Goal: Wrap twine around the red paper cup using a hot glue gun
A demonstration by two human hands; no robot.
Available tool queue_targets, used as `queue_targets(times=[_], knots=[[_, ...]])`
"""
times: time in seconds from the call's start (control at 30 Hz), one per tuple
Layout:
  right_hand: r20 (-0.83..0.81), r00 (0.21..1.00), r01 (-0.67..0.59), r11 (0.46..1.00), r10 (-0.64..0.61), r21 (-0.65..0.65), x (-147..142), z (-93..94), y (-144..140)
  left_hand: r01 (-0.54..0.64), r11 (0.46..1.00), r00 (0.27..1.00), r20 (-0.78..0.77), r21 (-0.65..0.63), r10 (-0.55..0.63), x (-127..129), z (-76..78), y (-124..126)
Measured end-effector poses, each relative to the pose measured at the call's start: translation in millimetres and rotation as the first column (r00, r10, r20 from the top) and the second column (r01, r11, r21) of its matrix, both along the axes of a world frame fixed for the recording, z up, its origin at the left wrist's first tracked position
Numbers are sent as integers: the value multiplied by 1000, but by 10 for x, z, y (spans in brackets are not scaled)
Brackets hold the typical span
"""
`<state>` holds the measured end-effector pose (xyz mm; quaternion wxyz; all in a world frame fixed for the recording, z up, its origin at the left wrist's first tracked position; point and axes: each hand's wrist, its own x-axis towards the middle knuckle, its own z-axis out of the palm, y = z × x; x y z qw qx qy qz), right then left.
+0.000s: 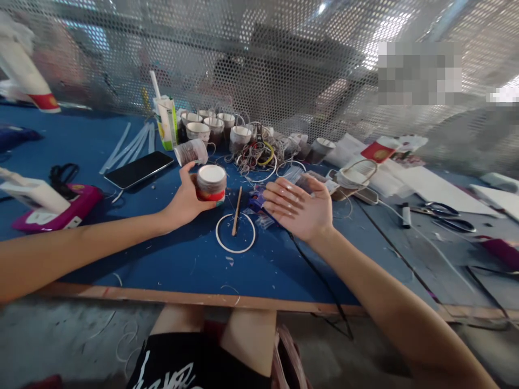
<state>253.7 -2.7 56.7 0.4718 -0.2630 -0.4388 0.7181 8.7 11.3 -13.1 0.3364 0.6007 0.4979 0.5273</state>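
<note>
Gripping cup (211, 182), left hand (184, 201); right hand (300, 208) spread open, white ring (235, 233) between

Blue worktable (162, 265) with a wooden front edge, perforated metal mesh screen (284, 65) rising behind it from 10 to 2 o'clock, daylight glaring through at 1 o'clock, grey concrete floor (60, 335) at 7 o'clock

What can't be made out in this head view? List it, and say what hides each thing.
- Small cup in the left hand: its label is turned away and partly covered by the fingers.
- Right hand: open, palm up, motion-blurred at the fingertips.
- Cluster of cups at the back: contents too small to tell.
- Area behind the mesh screen: hazy, one patch pixelated.
- Scissors: far right, stretched by the lens.
</note>
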Motion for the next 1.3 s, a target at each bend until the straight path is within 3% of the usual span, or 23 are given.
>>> queue_targets(times=[0.13, 0.33, 0.43, 0.67, 0.77, 0.83, 0.9, 0.97, 1.03, 1.1, 1.2, 1.3], knots=[[19, 996, 90, 989, -93, 116, 132, 47, 155, 76, 996, 996, 49, -49, -73, -9, -9, 30], [81, 983, 141, 965, -162, 220, 227, 0, 319, -105, 992, 991, 73, -71, 110, 3, 31, 87], [69, 984, 145, 958, -167, 249, 248, -10, 354, -129, 987, 983, 117, -92, 139, 4, 47, 87], [161, 951, 193, 915, -262, 354, 301, -14, 435, 91, 991, 986, 148, -96, -76, -2, 58, 65], [336, 819, 243, 812, -465, 530, 292, -41, 456, 96, 991, 988, 128, -90, -84, -13, 40, 68], [403, 663, 229, 684, -631, 692, 278, -59, 437, 67, 996, 992, 115, -67, -59, -21, 24, 71], [435, 522, 73, 546, -734, 834, 261, -74, 393, 0, 999, 995, 98, -50, 5, -24, 18, 71], [507, 435, -196, 472, -744, 860, 240, -93, 340, -54, 997, 994, 95, -61, 59, -20, 26, 71], [606, 384, -412, 459, -696, 787, 220, -117, 295, -59, 995, 991, 115, -85, 68, -11, 45, 70], [661, 347, -500, 465, -666, 731, 210, -137, 265, -35, 993, 988, 144, -111, 50, -8, 67, 65], [601, 296, -414, 467, -743, 781, 240, -127, 261, -57, 989, 985, 155, -134, 77, -26, 106, 40], [525, 249, -182, 493, -814, 851, 319, -32, 360, -156, 985, 983, 104, 69, 149, -52, 220, 6]])
